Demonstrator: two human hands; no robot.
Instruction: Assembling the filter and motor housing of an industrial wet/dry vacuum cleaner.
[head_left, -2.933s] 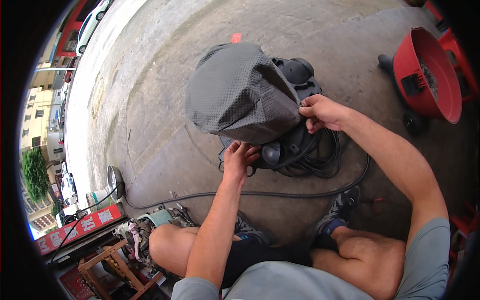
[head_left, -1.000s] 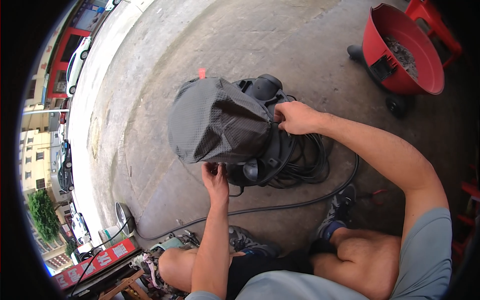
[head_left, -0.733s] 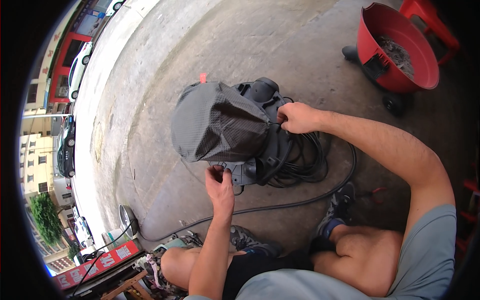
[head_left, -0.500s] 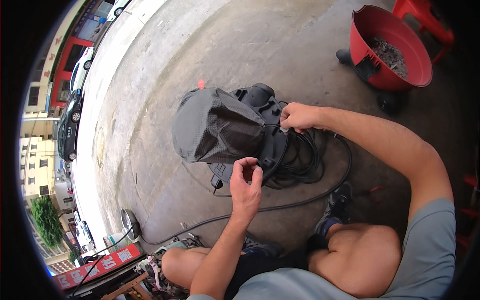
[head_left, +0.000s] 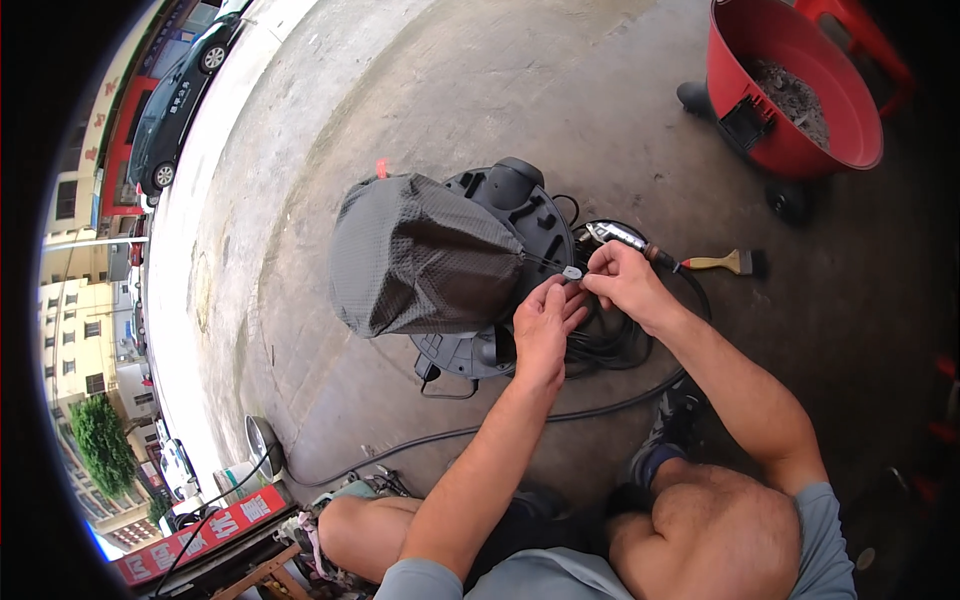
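Observation:
A dark grey cloth filter bag covers the middle of an upturned black vacuum cleaner head on the ground. From the gathered right side of the bag runs a thin drawstring with a small grey cord lock. My left hand comes from below, its thumb and fingertips closed at the cord lock. Beside it, my right hand pinches the drawstring's end just right of the lock; the fingertips mostly hide that end. Both hands are above the vacuum head's right edge.
Black cable lies coiled beneath my hands, and a hose curves leftward. Beyond them are a silver air tool and a yellow-handled brush. A wheeled red tub holding grey debris stands far right. Parked cars line the left.
My left hand has moved right and up, from the bag's lower edge to the cord lock. My right hand has shifted slightly down, uncovering the air tool and brush.

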